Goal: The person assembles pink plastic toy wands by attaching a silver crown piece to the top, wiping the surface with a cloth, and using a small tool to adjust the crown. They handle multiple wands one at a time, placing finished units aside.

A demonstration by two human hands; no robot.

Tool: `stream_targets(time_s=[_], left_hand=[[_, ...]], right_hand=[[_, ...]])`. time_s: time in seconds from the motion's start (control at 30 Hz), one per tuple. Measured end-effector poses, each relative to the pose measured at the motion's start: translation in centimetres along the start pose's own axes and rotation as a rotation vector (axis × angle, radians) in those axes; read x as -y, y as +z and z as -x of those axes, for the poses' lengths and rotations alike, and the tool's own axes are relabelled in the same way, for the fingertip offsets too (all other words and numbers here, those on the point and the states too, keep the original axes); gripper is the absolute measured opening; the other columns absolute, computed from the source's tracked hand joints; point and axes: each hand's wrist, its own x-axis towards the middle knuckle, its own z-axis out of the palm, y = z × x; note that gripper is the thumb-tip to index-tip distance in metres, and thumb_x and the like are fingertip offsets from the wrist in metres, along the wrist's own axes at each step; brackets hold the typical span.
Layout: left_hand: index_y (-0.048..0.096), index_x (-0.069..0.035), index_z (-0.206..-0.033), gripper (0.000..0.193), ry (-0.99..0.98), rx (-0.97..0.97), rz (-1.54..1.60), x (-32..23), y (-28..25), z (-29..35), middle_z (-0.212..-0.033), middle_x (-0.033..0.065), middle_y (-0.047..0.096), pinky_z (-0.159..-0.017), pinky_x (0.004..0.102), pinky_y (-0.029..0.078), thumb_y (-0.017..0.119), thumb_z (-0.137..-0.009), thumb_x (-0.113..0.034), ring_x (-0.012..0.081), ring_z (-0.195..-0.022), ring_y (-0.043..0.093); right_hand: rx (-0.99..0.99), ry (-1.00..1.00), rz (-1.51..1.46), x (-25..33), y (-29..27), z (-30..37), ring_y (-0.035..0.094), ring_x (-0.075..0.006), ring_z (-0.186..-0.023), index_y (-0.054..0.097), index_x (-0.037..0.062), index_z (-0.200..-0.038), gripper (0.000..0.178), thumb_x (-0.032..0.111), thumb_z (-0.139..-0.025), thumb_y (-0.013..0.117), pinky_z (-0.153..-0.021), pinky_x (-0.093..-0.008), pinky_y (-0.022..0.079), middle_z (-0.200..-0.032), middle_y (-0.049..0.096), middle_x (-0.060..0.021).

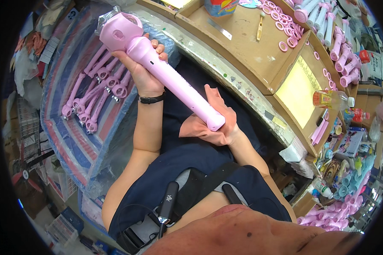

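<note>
A long pink light stick (174,80) lies slantwise across my lap, its wide openwork head (120,32) at the upper left. My left hand (142,72) wraps round the neck just below that head, fingertips showing on the far side. At the other end, my right hand (232,132) holds an orange cloth (200,135) against the handle's tip. The cloth covers most of that hand's fingers. A clear, shiny piece (108,20) sits on the outer side of the head.
Several similar pink sticks (98,87) lie on a striped plastic-covered sheet (68,140) at left. The worktable (259,95) holds cardboard trays (238,55), pink rings (287,29), a small brush (260,27), a yellow paper (300,91) and a bottle (332,100). More pink parts (347,63) stand at right.
</note>
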Motion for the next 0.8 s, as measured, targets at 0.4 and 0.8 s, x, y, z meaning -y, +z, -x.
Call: stream_targets(time_s=[0.4,0.8], left_hand=[[0.051,-0.005,-0.106,0.069,-0.070,-0.099,-0.259,0.0,1.5,-0.1,-0.085,0.0094,0.057,-0.059,0.0290,0.049,0.033,-0.088,-0.069,0.0173,-0.069,0.055],[0.037,0.000,-0.121,0.066,-0.294,0.352,-1.407,3.7,4.4,6.3,-0.099,0.0253,0.058,-0.072,0.0383,0.050,0.076,-0.074,-0.024,0.0384,-0.088,0.061]], right_hand=[[-0.222,0.210,0.821,-0.3,0.2,-3.0,0.060,-0.0392,-0.079,0.048,-0.0008,-0.091,0.019,0.007,-0.076,0.059,-0.067,-0.0419,0.051,-0.086,0.059,-0.0216],[-0.684,0.178,-0.399,4.0,-1.2,-8.4,0.053,-0.0197,-0.093,0.051,-0.0010,-0.110,0.026,0.013,-0.087,0.051,-0.085,-0.0285,0.043,-0.104,0.054,-0.0125]])
